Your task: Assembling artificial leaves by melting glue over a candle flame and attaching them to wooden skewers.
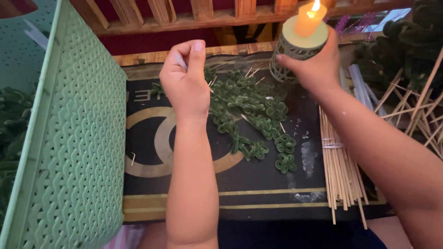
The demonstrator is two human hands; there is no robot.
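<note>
Presently, item by item:

Left hand (187, 80): raised over the black mat (184, 184), fingers curled shut in a pinch. Thumb and forefinger grip a thin pale stick-like piece (179, 60), whose short visible end points up and to the left, out of the fist. What it is made of cannot be told.

Right hand (314, 67): wrapped closed around a pale green lattice candle holder (295, 50), held upright above the far edge of the mat. A lit orange candle (308, 18) stands in its top, flame uppermost.

Relation: the flame lies to the right of the left hand's pinch and somewhat higher, well apart from it; the pinched piece slants away from the candle, not toward it. The left hand is the nearer of the two to the pile below.

Green looped pipe-cleaner flowers (254, 115): a loose heap on the mat, between and beneath both hands, some with short sticks attached.

Bundle of thin bamboo sticks (339, 166): tied, lying lengthwise along the mat's right edge, under the right forearm.

Green woven plastic basket (74, 138): at the left, tilted, its wall just beside the mat.

Wooden railing (194, 14): beyond the mat.
</note>
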